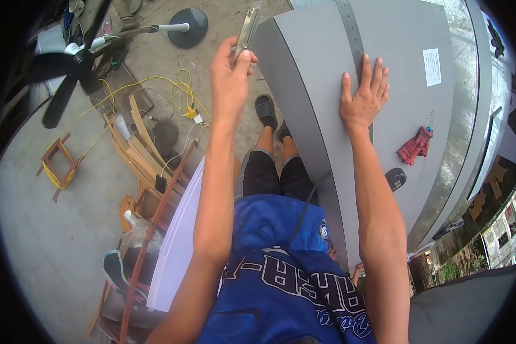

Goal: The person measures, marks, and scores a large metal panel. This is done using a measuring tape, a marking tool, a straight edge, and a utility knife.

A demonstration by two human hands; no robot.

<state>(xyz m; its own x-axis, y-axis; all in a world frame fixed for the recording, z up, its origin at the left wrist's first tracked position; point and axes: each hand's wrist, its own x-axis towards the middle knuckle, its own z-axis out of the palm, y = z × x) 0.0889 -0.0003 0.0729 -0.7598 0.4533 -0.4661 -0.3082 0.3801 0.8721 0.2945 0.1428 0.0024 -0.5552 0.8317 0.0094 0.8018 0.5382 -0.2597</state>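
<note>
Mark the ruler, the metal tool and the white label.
ruler (351, 28): head view, bare upper stretch
metal tool (247, 30): head view, middle of its exposed body
white label (432, 67): head view, middle of its face

1. I have the grey panel (407, 34) as my landmark: broad, smooth and matte, its top face lying flat, a darker side dropping away along its left edge, with faint handwritten marks toward its right part.
2. I see the ruler (350, 26), a dark metal strip with graduations, flat on the grey panel and running lengthwise, its middle covered.
3. I make out a slim silvery metal tool (247, 28), held tilted just beyond the grey panel's left edge.
</note>
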